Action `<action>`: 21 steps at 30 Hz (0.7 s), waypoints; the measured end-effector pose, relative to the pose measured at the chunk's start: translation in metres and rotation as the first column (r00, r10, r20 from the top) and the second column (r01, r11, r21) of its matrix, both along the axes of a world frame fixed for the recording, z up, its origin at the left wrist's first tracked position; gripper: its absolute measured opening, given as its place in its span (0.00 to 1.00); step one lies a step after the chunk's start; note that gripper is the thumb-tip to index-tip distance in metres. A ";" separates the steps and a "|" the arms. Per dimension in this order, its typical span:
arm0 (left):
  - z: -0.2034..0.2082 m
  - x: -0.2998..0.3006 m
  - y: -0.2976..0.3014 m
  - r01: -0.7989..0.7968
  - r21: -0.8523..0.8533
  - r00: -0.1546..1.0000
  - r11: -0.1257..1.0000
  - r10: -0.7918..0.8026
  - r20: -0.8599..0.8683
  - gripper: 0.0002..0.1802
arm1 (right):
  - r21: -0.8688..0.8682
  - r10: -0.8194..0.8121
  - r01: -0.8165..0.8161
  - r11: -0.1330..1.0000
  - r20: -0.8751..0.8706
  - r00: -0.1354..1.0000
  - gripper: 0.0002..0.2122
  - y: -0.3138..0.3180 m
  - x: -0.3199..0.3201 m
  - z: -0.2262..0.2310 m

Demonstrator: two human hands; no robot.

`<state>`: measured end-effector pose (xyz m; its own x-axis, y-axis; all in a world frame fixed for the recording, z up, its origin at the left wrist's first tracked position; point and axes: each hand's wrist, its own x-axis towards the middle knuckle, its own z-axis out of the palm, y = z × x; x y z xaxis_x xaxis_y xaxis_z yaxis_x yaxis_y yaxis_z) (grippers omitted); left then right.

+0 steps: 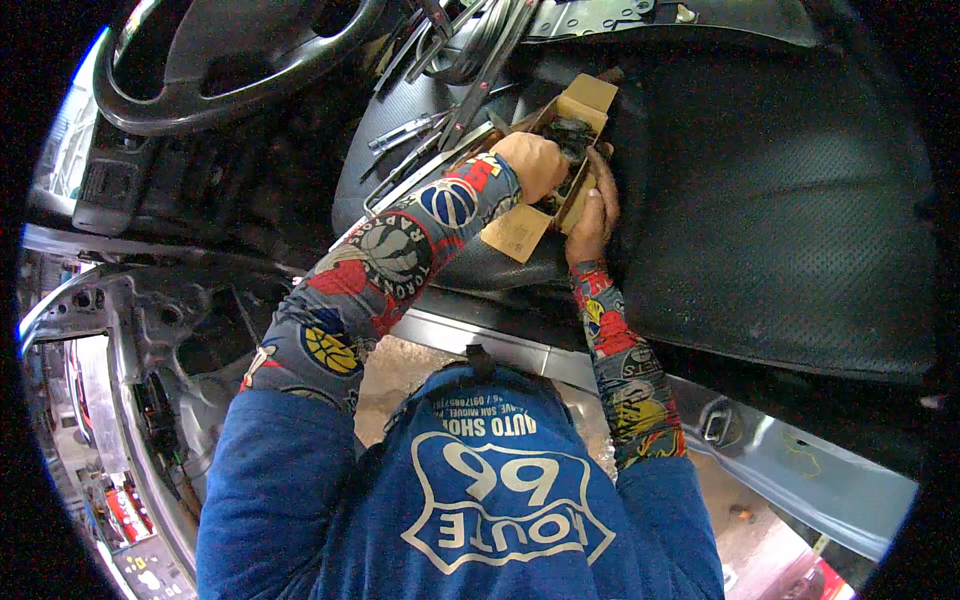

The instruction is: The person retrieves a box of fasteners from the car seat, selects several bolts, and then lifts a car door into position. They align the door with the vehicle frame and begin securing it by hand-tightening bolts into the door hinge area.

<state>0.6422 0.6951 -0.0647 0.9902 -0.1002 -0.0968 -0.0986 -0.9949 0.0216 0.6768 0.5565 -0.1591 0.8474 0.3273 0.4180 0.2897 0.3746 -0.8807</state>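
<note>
A small open cardboard box (517, 233) sits on the black car seat in front of me, its end flaps folded out. Small black parts (568, 133) fill it; their kind is not clear. My left hand (533, 165) is closed over the box's left side, its fingertips hidden among the parts. Along the right side wall, my right hand (597, 208) grips the box with fingers wrapped round it. Patterned sleeves cover both my forearms.
Long dark strips and coiled black cable (465, 60) lie on the seat left of the box. A steering wheel (235, 112) is at upper left. The perforated seat (770, 200) extends right, and a metal door sill (480, 335) runs below. An open door frame (150, 350) stands left.
</note>
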 end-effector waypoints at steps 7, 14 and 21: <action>0.007 -0.013 0.018 0.040 -0.067 0.997 0.997 -0.035 0.070 0.08 | -0.005 0.024 -0.024 1.000 -0.072 0.997 0.22 -0.006 -0.003 0.007; -0.011 -0.011 0.006 0.003 -0.046 0.984 0.999 0.005 0.179 0.07 | -0.299 -0.174 0.137 0.945 -0.100 0.980 0.16 -0.010 -0.030 0.023; -0.014 -0.005 -0.001 0.003 -0.003 0.984 1.000 -0.003 0.178 0.07 | -0.317 -0.283 0.253 0.914 -0.050 0.958 0.14 -0.026 -0.055 0.018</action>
<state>0.6374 0.6940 -0.0788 0.9914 -0.1031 0.0811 -0.1040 -0.9946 0.0070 0.6221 0.5306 -0.1412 0.9514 0.1809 0.2493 0.2528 0.0038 -0.9675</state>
